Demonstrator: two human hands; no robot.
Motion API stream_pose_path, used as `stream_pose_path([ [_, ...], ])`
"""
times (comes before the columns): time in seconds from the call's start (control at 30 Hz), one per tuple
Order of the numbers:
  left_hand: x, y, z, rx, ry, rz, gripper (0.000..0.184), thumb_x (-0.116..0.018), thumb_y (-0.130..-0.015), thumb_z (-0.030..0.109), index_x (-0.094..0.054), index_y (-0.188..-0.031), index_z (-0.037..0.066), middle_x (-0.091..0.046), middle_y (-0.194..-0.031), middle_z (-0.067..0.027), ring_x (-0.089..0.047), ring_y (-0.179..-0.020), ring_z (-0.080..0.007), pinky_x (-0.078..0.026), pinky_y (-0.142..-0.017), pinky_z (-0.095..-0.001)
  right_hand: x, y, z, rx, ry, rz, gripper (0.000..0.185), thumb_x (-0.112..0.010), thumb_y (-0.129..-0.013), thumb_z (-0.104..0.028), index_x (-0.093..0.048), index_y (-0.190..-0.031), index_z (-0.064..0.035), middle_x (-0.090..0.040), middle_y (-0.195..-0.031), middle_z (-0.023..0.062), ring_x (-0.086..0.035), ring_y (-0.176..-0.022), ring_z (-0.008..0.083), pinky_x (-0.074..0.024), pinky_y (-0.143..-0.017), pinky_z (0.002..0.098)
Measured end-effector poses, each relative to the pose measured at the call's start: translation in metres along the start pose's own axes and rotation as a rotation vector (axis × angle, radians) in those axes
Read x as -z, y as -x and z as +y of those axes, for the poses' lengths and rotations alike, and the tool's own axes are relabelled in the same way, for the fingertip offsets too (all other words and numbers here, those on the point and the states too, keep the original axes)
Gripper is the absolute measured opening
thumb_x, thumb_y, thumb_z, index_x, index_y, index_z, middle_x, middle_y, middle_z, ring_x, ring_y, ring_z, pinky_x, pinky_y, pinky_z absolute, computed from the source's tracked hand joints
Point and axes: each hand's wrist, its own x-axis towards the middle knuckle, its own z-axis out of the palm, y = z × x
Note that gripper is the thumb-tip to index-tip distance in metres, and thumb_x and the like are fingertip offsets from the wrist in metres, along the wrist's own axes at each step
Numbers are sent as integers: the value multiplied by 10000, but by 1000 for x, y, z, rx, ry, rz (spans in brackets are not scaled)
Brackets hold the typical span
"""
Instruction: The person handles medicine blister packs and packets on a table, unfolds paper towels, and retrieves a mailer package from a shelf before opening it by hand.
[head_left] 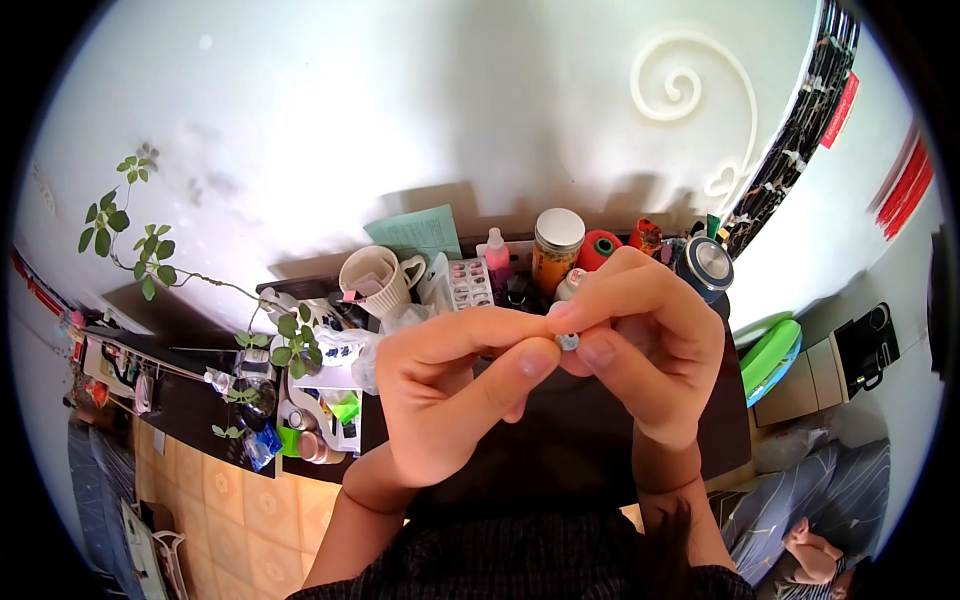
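Above the dark table [560, 440], my left hand [445, 385] and my right hand [650, 345] meet fingertip to fingertip. A tiny pale, shiny, roundish piece [568, 342] shows between them; its kind is too small to make out. My right thumb and index finger are pinched around it. On its other side, my left thumb and index finger are closed with their tips against it. Whatever else lies inside the left pinch is hidden. The remaining fingers of both hands are curled in.
Along the wall stand a ribbed white mug [375, 280], a blister-like tray [468, 285], a pink spray bottle [496, 255], a lidded jar [558, 245] and a dark steel-topped flask [706, 265]. A leafy plant [290, 345] reaches in from the left. Someone's leg [812, 555] shows at lower right.
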Motion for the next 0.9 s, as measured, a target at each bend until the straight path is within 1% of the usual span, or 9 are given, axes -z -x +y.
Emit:
stream_pose_path([
  [0.23,1,-1,-1,2,-10,-4,155,-623,-928,-8,-701,-1058,-43,-707,-852,-69,-533,-589,-57,-414,-527,-184,3,0,2,15,10,-25,183,-645,-865,64,-676,-1042,29,-574,-817,27,-492,-708,66,-357,-638,216],
  [0.57,0,0,-1,4,-4,8,141,-628,-923,-17,-702,-1042,-40,-701,-833,-66,-530,-583,-55,-406,-520,-182,0,1,3,-9,-107,2,172,-627,-874,69,-673,-1039,47,-612,-855,59,-523,-741,81,-374,-662,223],
  [0.9,0,-1,-1,2,9,-21,153,-616,-933,-12,-694,-1062,-34,-711,-876,-72,-525,-596,-50,-409,-524,-176,0,1,6,15,-131,-11,178,-628,-866,76,-673,-1033,36,-605,-839,37,-493,-733,77,-361,-714,228],
])
